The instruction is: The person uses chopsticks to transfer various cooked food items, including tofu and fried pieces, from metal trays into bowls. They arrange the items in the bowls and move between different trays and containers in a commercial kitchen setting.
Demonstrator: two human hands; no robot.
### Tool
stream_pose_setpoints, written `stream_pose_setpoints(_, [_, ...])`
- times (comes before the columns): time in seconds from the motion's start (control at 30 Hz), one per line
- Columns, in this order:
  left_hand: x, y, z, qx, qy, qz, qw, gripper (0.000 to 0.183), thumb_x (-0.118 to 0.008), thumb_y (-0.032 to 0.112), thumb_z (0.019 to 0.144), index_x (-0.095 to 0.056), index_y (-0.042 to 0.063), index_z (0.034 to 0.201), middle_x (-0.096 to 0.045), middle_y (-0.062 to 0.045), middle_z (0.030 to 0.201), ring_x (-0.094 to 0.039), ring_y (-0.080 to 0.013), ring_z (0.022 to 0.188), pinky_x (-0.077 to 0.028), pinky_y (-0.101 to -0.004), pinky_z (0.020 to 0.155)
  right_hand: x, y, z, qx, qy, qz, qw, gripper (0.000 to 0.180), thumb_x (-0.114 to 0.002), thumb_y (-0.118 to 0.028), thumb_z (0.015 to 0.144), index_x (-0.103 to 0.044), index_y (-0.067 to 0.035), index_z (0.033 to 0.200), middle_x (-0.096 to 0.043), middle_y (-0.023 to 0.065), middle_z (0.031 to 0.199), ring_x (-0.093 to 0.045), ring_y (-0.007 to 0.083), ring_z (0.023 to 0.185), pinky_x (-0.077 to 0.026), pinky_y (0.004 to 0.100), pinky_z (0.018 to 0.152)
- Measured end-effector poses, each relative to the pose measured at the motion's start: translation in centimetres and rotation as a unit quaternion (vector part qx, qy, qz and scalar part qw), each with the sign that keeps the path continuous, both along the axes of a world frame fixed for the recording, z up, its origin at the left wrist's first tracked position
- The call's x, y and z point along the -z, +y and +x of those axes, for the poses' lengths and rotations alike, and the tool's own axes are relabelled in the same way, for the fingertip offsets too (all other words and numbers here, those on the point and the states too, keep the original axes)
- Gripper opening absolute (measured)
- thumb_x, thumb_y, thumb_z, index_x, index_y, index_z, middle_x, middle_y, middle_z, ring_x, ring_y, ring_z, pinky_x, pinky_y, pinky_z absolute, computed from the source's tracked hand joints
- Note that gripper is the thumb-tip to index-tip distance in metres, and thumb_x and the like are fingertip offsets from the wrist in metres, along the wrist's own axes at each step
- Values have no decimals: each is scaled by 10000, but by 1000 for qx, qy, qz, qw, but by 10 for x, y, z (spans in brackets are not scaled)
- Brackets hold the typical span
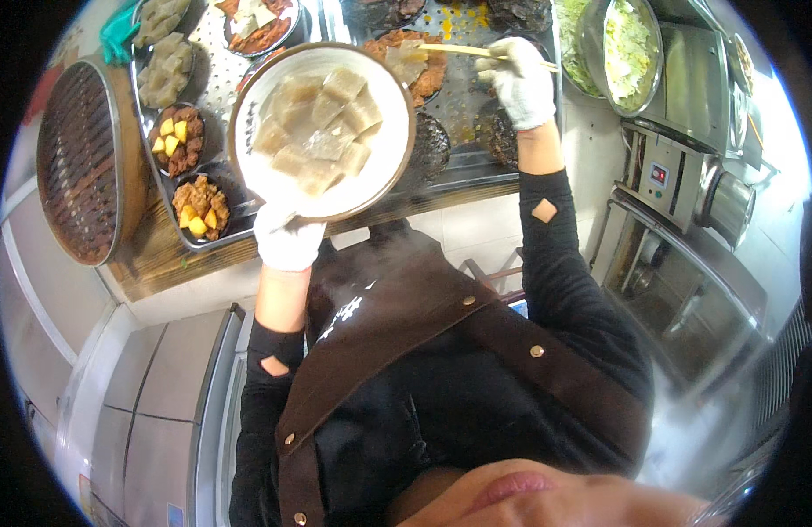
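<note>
My left hand (290,240), in a white glove, grips the near rim of a wide white bowl (396,145) with a brown edge. Translucent greyish jelly-like pieces (327,105) lie inside it. My right hand (521,82), also gloved in white, holds a pair of wooden chopsticks (455,49) that point left. At their tips is a pale translucent piece (406,60), above a dish of reddish-brown food (431,82); whether it touches the food I cannot tell. The large bowl hangs over the trays and hides part of them.
A perforated metal tray (211,85) holds small dark bowls, two with brown meat and yellow chunks (202,205). Dark-topped bowls (429,148) stand in the right tray. A round bamboo steamer (80,161) is left, a teal glove (119,33) behind. Shredded cabbage (627,56) fills bowls at right.
</note>
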State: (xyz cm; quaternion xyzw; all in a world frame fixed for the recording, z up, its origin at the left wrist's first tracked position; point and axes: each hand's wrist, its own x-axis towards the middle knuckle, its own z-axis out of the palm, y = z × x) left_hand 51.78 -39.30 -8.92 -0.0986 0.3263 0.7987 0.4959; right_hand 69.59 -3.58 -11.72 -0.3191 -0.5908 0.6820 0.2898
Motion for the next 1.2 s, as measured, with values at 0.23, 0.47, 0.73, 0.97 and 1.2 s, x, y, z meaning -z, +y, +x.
stream_pose_setpoints(0.23, [-19, 53, 10, 16, -72, 59, 995, 478, -628, -47, 763, -538, -5, 1231, -608, -164, 1214, -600, -285, 1123, -494, -391, 962, -116, -49, 25, -12, 133, 5, 991, 609, -437, -641, 928, -494, -87, 683, -509, 58, 722, -525, 198, 629, -452, 309, 546])
stream_pose_setpoints(0.47, [-13, 96, 27, 68, -159, 64, 983, 730, -630, -49, 725, -367, -15, 1405, -497, -193, 1354, -469, -371, 1282, -356, -529, 1125, -163, -107, 47, -1, 2, 61, 998, 255, -497, -209, 1011, -552, 39, 1032, -624, 155, 888, -626, 190, 726, -506, 249, 574])
stream_pose_setpoints(0.73, [-12, 128, 57, 143, -152, 132, 969, 740, -646, -56, 748, -347, 5, 1422, -487, -177, 1367, -464, -341, 1291, -376, -491, 1124, -112, -115, 44, 78, -155, 185, 967, 209, -500, -165, 994, -575, 29, 1017, -636, 151, 887, -624, 213, 771, -513, 309, 674])
stream_pose_setpoints(0.97, [-10, 133, 73, 166, -186, 125, 960, 718, -655, -63, 773, -348, 1, 1419, -485, -167, 1374, -487, -319, 1276, -407, -468, 1112, -101, -111, 40, 122, -179, 196, 956, 233, -474, -181, 1016, -612, 2, 972, -623, 100, 757, -591, 166, 636, -492, 292, 601])
stream_pose_setpoints(1.2, [-6, 136, 81, 177, -190, 119, 958, 730, -626, -85, 727, -353, -31, 1403, -475, -205, 1377, -447, -360, 1299, -348, -506, 1136, -110, -144, 43, 124, -170, 168, 963, 152, -518, -71, 958, -627, 34, 962, -651, 118, 843, -628, 186, 734, -501, 307, 641])
